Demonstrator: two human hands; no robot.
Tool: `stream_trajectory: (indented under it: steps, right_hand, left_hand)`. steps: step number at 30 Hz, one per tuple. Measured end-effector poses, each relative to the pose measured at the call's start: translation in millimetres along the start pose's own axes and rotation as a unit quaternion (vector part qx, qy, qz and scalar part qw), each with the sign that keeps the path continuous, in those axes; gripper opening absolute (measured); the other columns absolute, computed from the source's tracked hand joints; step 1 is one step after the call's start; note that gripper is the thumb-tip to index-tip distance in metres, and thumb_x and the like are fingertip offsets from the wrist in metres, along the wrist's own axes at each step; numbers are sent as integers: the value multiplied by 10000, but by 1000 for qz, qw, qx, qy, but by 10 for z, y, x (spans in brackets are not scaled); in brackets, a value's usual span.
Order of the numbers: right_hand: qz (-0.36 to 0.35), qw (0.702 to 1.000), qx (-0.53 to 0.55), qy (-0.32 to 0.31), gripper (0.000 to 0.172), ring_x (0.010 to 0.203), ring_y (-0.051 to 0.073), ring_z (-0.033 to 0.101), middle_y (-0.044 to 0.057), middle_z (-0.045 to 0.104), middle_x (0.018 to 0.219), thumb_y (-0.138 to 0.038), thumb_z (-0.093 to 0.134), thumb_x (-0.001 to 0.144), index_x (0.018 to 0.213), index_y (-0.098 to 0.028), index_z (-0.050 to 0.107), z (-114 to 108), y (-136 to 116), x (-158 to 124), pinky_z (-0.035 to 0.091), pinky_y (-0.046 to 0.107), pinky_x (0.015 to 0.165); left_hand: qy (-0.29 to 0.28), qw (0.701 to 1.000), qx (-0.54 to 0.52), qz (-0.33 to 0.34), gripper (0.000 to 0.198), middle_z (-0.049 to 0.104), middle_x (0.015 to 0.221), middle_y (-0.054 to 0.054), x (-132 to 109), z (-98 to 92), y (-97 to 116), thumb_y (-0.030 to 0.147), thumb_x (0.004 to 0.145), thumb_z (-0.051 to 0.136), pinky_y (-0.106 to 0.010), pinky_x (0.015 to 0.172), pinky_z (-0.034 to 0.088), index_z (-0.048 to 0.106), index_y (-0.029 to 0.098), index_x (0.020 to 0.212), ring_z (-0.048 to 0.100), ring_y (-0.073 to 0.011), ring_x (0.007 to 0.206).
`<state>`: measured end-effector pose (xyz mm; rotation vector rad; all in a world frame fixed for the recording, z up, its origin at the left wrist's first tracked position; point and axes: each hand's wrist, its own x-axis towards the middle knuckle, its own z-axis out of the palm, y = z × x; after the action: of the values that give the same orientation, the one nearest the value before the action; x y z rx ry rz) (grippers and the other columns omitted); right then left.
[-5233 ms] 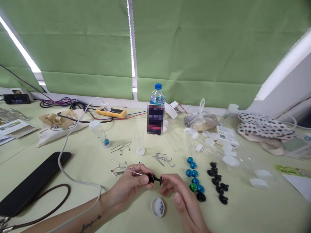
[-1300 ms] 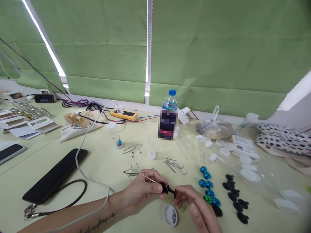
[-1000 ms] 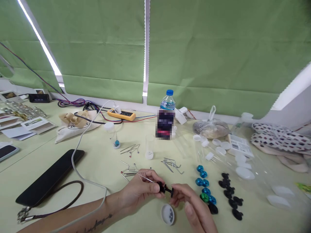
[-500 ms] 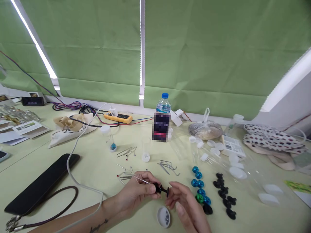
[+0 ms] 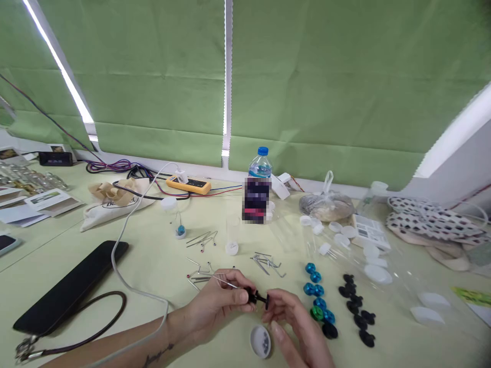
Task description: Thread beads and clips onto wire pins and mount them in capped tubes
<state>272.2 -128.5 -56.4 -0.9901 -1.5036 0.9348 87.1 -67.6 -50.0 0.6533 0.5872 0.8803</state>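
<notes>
"What did your hands have?"

"My left hand (image 5: 217,304) was closed in a pinch on one end of a small black part (image 5: 256,297), low in the centre of the frame and off the surface (image 5: 161,260). A thin metal pin (image 5: 224,281) lay across the same fingers, slanting up to the left."

"And the other one?"

"My right hand (image 5: 295,322) came up from the bottom edge, its fingertips narrowed onto the far end of the black part. Both hands held it level between them."

"What lay near?"

"A white cap (image 5: 260,341) with small grey bits in it sat just below the part. To the right were blue knobs (image 5: 312,278), one green knob (image 5: 316,313) and a row of black knobs (image 5: 355,306). Loose pins (image 5: 265,260) lay just above my hands, and a water bottle (image 5: 261,164) stood higher up, at centre."
</notes>
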Motion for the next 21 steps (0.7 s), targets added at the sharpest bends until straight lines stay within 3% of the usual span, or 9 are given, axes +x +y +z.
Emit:
stream_trajectory:
  steps: [21]
  right_hand:
    - [23,1000,10,-17,270,842,208,650,65,661,923,-400,485,976,1200,-281,577,-47,-43,2,534,305,750]
  left_hand:
    - [-19,1000,1,6,193,729,751,-69,-6,2,23,150,624,867,-217,648,516,732,105,755,671,-120,606]
